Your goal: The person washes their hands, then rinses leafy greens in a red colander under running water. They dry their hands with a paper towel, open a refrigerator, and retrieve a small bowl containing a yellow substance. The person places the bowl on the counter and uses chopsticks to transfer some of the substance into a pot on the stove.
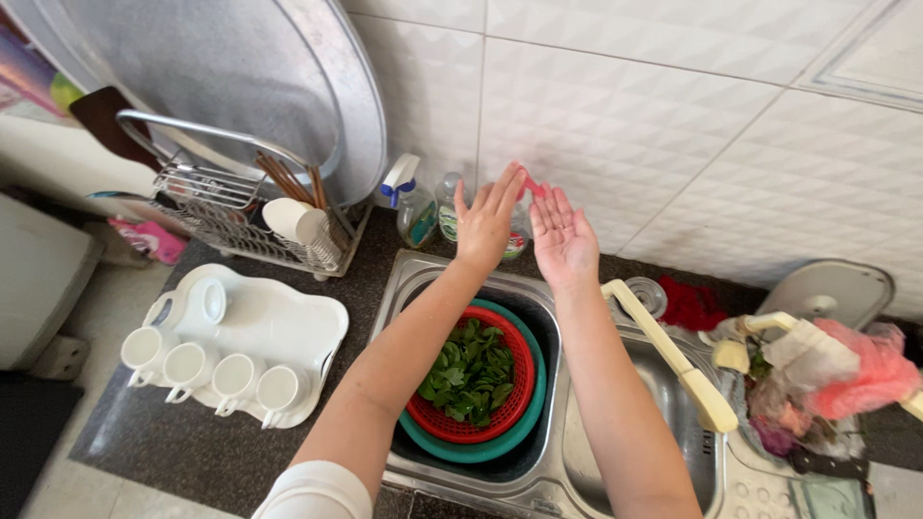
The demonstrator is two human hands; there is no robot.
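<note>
Head view: left hand (486,219) and right hand (563,237) are hovering open, grip released, fingers spread, by the pink-topped bottle (519,226) behind the sink (553,471). Greens (469,373) are sitting in the red strainer (512,396), apparently rinsed but not lifted out.

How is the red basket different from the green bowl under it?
The red basket has holes and holds leafy greens; the green bowl looks solid. The red basket is smaller and sits inside the green bowl, which rests in the sink. Both are round.
</note>
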